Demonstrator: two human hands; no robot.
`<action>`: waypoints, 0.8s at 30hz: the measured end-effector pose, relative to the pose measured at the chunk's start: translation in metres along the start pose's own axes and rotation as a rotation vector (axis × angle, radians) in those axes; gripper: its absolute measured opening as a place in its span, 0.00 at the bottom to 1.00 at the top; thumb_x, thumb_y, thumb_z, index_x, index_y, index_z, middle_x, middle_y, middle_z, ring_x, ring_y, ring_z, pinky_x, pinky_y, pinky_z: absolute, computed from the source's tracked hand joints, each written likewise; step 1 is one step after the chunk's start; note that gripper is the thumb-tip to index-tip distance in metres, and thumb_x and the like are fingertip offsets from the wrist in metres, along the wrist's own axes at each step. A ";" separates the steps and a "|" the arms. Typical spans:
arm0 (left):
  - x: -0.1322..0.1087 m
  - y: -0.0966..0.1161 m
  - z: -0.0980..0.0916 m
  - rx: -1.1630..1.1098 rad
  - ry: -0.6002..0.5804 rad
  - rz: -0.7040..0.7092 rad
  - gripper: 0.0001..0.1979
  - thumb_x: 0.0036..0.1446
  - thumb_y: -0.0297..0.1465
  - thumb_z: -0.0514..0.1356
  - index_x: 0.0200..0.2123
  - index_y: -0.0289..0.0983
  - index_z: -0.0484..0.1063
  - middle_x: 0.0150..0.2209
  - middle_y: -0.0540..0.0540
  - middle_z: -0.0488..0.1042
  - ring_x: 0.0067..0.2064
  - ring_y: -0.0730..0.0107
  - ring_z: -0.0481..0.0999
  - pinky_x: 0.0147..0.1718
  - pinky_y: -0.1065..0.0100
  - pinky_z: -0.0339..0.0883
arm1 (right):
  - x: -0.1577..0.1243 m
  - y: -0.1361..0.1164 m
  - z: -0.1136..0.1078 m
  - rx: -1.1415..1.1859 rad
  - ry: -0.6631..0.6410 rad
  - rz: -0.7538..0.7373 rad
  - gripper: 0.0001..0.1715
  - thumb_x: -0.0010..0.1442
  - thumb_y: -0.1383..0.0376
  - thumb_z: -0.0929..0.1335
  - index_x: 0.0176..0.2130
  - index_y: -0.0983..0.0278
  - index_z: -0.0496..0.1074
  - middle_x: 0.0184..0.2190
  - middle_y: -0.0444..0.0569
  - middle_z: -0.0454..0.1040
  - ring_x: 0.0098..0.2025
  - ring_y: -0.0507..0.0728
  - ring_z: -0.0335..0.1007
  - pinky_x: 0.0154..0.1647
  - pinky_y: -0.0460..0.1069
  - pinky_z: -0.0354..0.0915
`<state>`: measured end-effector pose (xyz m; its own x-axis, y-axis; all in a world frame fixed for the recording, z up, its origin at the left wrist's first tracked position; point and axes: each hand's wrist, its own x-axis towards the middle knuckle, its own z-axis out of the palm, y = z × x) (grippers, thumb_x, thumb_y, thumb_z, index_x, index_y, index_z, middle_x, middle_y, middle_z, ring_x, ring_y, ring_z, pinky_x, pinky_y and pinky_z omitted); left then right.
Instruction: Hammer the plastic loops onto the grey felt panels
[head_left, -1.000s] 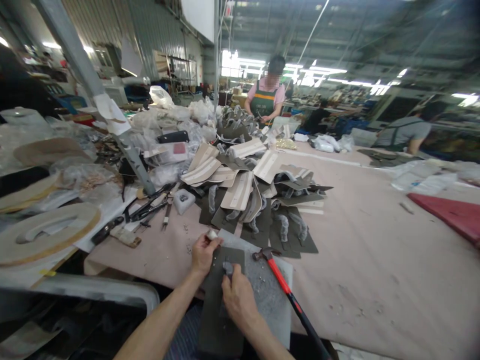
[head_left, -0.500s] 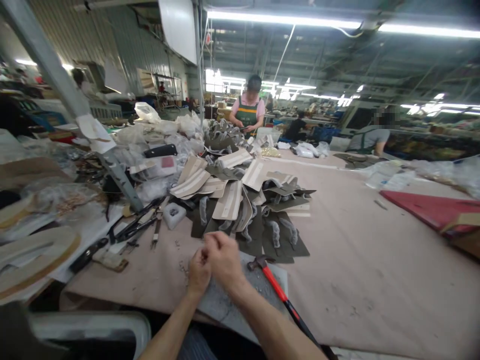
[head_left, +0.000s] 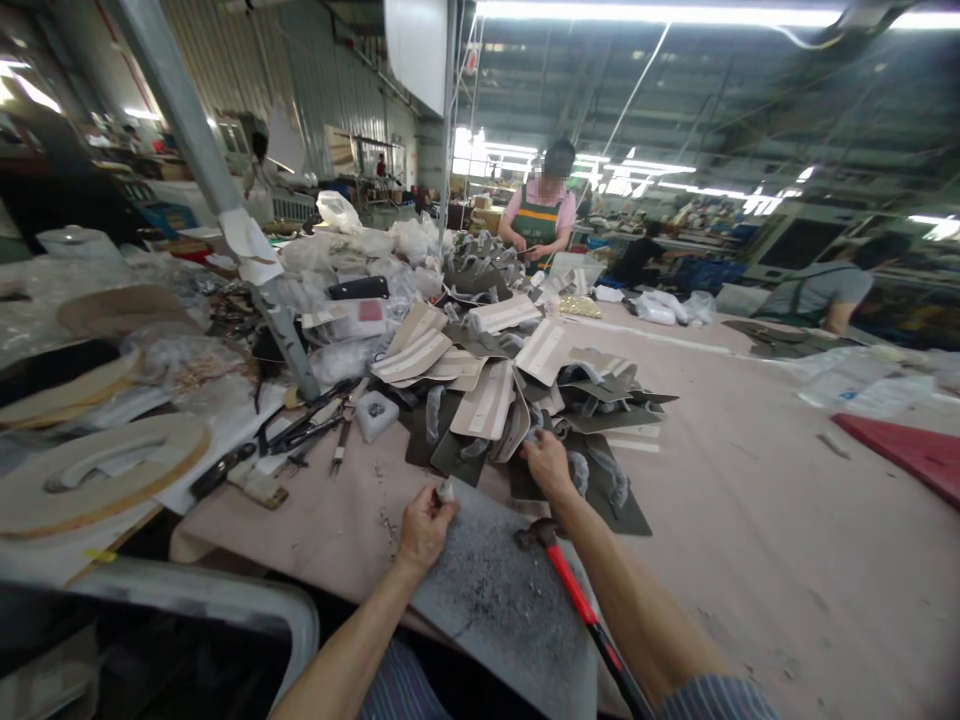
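Observation:
My left hand is closed in a pinch above the near left part of a grey slab. A small whitish piece pokes out at its fingertips; its kind is unclear. My right hand reaches to the near edge of a pile of dark panels, its fingers curled at a plastic-wrapped handle on one of them. The fingertips are partly hidden. On the slab, beside my right forearm, lies a claw hammer with a red and black handle. Dark specks cover the slab.
Pale-backed panels top the pile. Left of it lie a white tub, hand tools and tape rolls. A metal post rises at left. A co-worker stands behind the pile; a red sheet lies right.
My hands were together over the slab and are now apart. The right has moved forward and right to the pile; the left stays near the slab. The view has turned left.

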<state>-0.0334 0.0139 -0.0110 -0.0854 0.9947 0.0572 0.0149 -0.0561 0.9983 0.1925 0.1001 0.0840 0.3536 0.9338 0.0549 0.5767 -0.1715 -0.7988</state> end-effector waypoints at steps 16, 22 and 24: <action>-0.003 0.015 -0.008 -0.369 0.129 -0.041 0.17 0.49 0.38 0.69 0.39 0.35 0.73 0.33 0.46 0.79 0.37 0.66 0.79 0.40 0.67 0.71 | -0.257 0.015 0.039 0.485 -0.236 0.144 0.34 0.63 0.53 0.62 0.61 0.71 0.61 0.25 0.43 0.71 0.29 0.56 0.69 0.35 0.50 0.65; -0.008 0.026 0.015 -0.273 -0.201 -0.046 0.12 0.49 0.34 0.69 0.35 0.34 0.75 0.33 0.46 0.79 0.36 0.66 0.79 0.40 0.67 0.72 | -0.254 0.042 0.044 0.594 -0.354 0.182 0.30 0.64 0.51 0.62 0.57 0.69 0.65 0.20 0.38 0.64 0.22 0.52 0.61 0.26 0.48 0.61; -0.010 0.023 0.023 -0.285 -0.230 -0.067 0.12 0.49 0.34 0.70 0.34 0.34 0.74 0.32 0.46 0.79 0.36 0.66 0.79 0.42 0.66 0.72 | -0.250 0.044 0.044 0.620 -0.350 0.198 0.30 0.64 0.50 0.62 0.56 0.68 0.65 0.20 0.38 0.64 0.22 0.52 0.61 0.25 0.47 0.61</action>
<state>-0.0094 0.0049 0.0112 0.1499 0.9885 0.0201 -0.2635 0.0203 0.9644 0.0966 -0.1271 0.0086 0.0924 0.9671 -0.2369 -0.0327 -0.2349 -0.9715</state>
